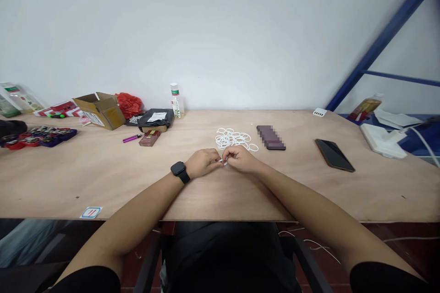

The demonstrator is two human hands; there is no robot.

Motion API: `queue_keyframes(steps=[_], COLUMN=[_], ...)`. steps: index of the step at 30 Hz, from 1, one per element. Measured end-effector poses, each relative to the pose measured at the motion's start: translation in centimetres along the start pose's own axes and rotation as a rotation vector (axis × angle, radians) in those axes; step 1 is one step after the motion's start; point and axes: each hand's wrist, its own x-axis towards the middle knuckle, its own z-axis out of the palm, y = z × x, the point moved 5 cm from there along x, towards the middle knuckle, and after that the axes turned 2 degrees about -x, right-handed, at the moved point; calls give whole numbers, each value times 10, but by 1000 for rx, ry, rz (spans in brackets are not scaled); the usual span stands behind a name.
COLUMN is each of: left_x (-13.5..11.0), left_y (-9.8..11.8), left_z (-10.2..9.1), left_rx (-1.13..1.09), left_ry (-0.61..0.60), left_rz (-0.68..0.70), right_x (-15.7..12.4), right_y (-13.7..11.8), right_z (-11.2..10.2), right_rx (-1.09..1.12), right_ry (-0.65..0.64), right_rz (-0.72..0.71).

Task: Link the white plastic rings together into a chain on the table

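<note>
My left hand [203,163], with a black watch [178,169] on its wrist, is closed in a pinch on a small white ring [225,163]. From the other side my right hand [242,159] pinches the same ring, its fingers curled and almost touching the left fingertips. Most of this ring is hidden by the fingers. Just beyond both hands lies a loose pile of thin white rings [233,137], several of them overlapping on the wooden table [220,201].
To the right lie a pixelated phone-like slab [271,138] and a dark phone [334,154]. At the left are a cigarette pack [149,138], a purple lighter [132,138], a black parcel [156,119], an open cardboard box [101,112] and a bottle [175,100]. A white box-shaped device [382,140] stands far right.
</note>
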Motion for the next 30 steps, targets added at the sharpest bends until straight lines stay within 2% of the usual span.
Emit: queue_keyframes(steps=[7, 12, 16, 20, 24, 28, 30], left_x=[1, 1, -1, -3, -4, -7, -9], left_y=[2, 2, -4, -12, -14, -21, -27], left_z=[-2, -4, -9, -12, -12, -12, -11], left_rx=[24, 17, 81, 225, 310, 453, 504], left_ry=[17, 54, 75, 44, 25, 44, 42], left_rz=[-11, -2, -56, -208, -284, -373, -414], right_x=[0, -1, -1, 0, 0, -2, -3], right_y=[-7, -5, 3, 23, 34, 31, 28], right_z=[2, 0, -21, -45, -51, -39, -34], right_rx=[-180, -200, -231, -332, -405, -479, -497], right_ry=[38, 45, 148, 188, 93, -81, -118], right_rz=[-141, -182, -166, -64, -17, -32, -43])
